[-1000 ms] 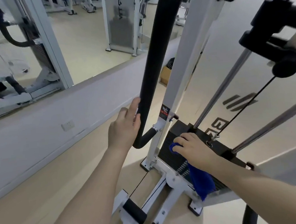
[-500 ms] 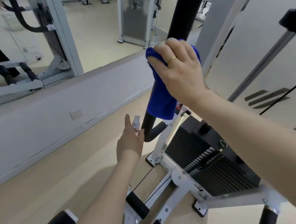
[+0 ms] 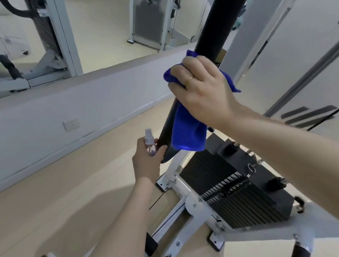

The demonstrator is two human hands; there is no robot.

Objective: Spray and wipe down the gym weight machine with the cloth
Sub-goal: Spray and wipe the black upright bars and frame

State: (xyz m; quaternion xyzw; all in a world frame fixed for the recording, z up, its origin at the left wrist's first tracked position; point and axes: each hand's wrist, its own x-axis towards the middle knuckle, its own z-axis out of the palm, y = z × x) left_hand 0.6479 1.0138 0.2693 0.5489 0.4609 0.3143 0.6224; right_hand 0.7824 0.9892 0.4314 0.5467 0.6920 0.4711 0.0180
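My right hand [image 3: 200,92] presses a blue cloth [image 3: 187,131] around the black padded bar [image 3: 221,14] of the weight machine, and the cloth's lower part hangs down beside the bar. Lower down, my left hand [image 3: 147,164] holds a small clear spray bottle [image 3: 150,142] with a white nozzle, its fingers also touching the bar's bottom end. The black weight stack [image 3: 235,196] sits in the machine's white frame [image 3: 190,205] below my right forearm.
A low white wall [image 3: 43,121] with a socket runs along the left, with a mirror [image 3: 101,26] above it reflecting other machines. Steel guide rods [image 3: 311,74] and a cable [image 3: 330,115] rise at the right. Tan floor [image 3: 49,207] lies to the left of the frame.
My right hand lifted the cloth from the weight stack up to the padded bar, then slid it down the bar a little. The spray bottle in my left hand has come into view.
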